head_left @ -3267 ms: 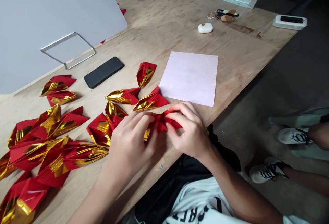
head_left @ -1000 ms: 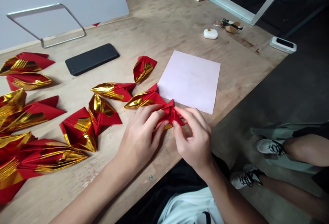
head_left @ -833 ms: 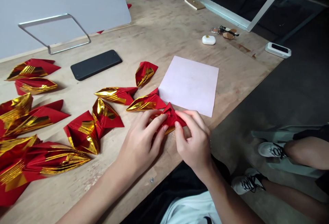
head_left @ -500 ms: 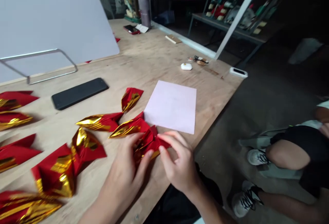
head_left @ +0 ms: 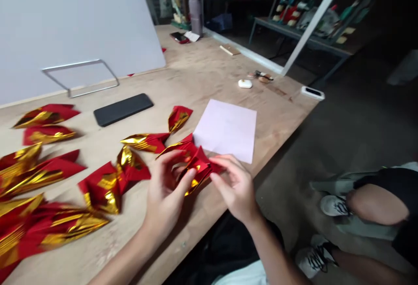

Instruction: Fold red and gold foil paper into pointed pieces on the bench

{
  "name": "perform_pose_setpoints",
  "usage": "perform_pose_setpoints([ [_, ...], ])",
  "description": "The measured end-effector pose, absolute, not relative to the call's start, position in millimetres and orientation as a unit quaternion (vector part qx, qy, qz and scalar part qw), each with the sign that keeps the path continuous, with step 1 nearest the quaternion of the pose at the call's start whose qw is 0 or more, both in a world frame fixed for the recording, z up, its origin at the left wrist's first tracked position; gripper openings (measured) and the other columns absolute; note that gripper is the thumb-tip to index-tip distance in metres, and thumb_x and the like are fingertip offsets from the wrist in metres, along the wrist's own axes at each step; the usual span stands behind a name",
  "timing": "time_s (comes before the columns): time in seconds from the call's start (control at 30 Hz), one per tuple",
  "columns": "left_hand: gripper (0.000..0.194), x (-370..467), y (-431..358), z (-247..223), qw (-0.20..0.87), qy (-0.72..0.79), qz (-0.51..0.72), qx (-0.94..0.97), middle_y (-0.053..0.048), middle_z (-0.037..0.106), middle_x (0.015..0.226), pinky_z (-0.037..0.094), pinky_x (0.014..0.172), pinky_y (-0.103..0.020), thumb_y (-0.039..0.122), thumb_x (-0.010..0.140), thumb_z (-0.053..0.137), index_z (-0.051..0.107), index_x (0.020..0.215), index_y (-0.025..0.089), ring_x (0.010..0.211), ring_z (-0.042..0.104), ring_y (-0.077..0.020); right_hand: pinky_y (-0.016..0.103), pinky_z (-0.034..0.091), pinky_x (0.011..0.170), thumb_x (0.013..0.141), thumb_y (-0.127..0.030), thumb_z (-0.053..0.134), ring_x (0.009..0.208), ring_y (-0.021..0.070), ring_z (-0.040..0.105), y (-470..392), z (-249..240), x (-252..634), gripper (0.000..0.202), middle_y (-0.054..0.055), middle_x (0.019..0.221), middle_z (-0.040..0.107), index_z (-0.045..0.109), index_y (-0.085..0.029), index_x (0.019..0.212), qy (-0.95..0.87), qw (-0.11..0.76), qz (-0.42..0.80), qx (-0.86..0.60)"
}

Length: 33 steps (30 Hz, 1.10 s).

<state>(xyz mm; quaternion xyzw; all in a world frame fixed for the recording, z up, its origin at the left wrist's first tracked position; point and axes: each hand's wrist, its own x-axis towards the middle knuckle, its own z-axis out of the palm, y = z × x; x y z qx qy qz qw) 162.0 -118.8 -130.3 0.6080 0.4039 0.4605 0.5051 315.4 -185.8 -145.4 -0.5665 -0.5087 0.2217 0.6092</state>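
While the left hand (head_left: 166, 189) and right hand (head_left: 235, 184) grip the pointed red-and-gold folded-paper piece (head_left: 201, 163), its long axis slants away rightward.

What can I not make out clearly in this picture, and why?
In the head view:
Held folded paper: left part covered by the left hand, right tip by the right hand.
Leftmost folded papers: cut off by the left edge.
Pale panel: cut off by top and left edges.
Small bundle near the white case: too small and blurred.
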Motion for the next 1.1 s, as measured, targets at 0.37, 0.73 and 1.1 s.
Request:
perform_pose_setpoints([
  [0.37,0.041,156,-118,-132,0.541,0.372,0.429,0.621,-0.009,0.065,0.136,0.057,0.104,-0.036,0.036,0.092,0.071,0.061,0.13,0.026,0.124,0.065,-0.023,0.034,0.058,0.095,0.094,-0.015,0.061,0.108,0.0197,0.068,-186,-149,315,0.023,0.008,0.112,0.07,0.074,-0.022,0.112,-0.518,0.603,0.236,-0.559],
  [0.73,0.028,150,-108,-117,0.683,0.36,0.335,0.539,0.0,0.071,0.131,0.056,0.093,-0.024,0.041,0.093,0.072,0.074,0.121,0.035,0.117,0.067,-0.0202,0.033,0.053,0.089,0.097,-0.015,0.061,0.103,0.018,0.065,-189,-140,324,0.017,0.005,0.107,0.068,0.072,-0.023,0.107,-0.545,0.602,0.29,-0.507],
  [1.1,0.036,143,-92,-107,0.499,0.295,0.231,0.781,-0.001,0.071,0.121,0.049,0.102,-0.025,0.031,0.088,0.08,0.073,0.123,0.031,0.116,0.064,-0.0177,0.031,0.051,0.088,0.095,-0.013,0.063,0.101,0.0159,0.065,-189,-138,329,0.017,0.003,0.105,0.069,0.072,-0.02,0.108,-0.571,0.575,0.294,-0.507],
])
